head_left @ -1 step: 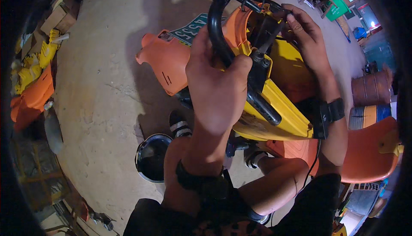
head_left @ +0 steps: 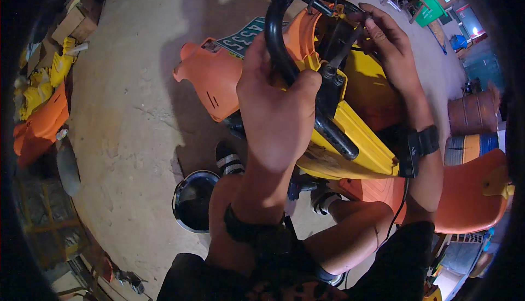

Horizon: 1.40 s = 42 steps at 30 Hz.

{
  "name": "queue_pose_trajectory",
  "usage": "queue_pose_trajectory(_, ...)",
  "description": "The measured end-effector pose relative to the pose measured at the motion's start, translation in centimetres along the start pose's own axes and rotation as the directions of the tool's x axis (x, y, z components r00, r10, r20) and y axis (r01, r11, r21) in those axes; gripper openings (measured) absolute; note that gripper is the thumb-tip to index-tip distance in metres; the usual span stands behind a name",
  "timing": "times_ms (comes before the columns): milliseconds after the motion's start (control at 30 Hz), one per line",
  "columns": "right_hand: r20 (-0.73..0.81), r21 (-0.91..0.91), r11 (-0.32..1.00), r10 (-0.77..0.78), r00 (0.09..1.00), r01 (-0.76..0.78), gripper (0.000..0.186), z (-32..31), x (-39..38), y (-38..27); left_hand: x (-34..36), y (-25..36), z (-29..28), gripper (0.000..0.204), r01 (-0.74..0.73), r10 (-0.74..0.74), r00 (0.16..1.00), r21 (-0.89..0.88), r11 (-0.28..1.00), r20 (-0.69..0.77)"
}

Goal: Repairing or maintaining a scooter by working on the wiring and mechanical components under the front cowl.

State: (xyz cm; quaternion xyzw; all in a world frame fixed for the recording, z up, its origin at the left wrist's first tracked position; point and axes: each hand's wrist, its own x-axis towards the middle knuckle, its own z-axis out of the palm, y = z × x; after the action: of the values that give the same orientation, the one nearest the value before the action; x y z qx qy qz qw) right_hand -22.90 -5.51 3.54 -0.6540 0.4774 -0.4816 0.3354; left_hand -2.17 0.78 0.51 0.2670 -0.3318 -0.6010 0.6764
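My left hand (head_left: 276, 112) is closed round a black bent tube (head_left: 279, 44) at the front of a vehicle with a yellow body (head_left: 355, 148) and orange trim (head_left: 208, 85). A green plate (head_left: 235, 41) sits left of the tube. My right hand (head_left: 391, 49) is up at the back right, beside a dark metal bracket (head_left: 344, 38), its thumb and fingers closed on a small dark part near the top, too hidden to name. A black cylindrical fitting (head_left: 328, 74) sits just right of my left thumb.
A black bucket (head_left: 192, 202) stands by my left leg. Yellow and orange panels (head_left: 38, 126) and cardboard boxes (head_left: 76, 16) lie along the left. An orange seat (head_left: 470, 191), rusty drum (head_left: 470, 112) and green bin (head_left: 429, 8) are on the right.
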Motion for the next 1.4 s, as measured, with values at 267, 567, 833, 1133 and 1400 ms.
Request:
queue_pose_trajectory(267,-0.050,-0.006,0.999,-0.037,0.998,0.037,0.037,1.1,-0.5,-0.9,0.2,-0.3,0.0,0.044,-0.002,0.002,1.000,-0.002,1.000,-0.003)
queue_pose_trajectory(567,-0.166,0.277,0.955,-0.056,0.985,0.101,0.032,-1.7,0.5,0.4,0.2,-0.4,-0.3,0.045,-0.031,0.030,0.999,0.037,0.999,0.009)
queue_pose_trajectory(833,-0.077,0.251,0.968,0.001,0.997,0.018,0.028,-1.4,0.1,-0.4,0.2,-0.3,-0.4,0.046,-0.045,0.045,0.999,0.044,0.998,0.008)
queue_pose_trajectory(1133,-0.003,0.164,0.985,0.060,0.998,-0.058,0.015,-1.8,-0.1,-0.4,0.1,-0.4,-0.3,0.044,-0.045,0.044,0.999,0.072,0.996,0.015)
queue_pose_trajectory(1400,-0.004,-0.055,0.997,0.047,0.999,-0.047,0.012,-2.9,-0.4,-1.0,0.3,-0.3,-0.4,0.041,-0.060,0.058,0.998,0.079,0.995,0.033)
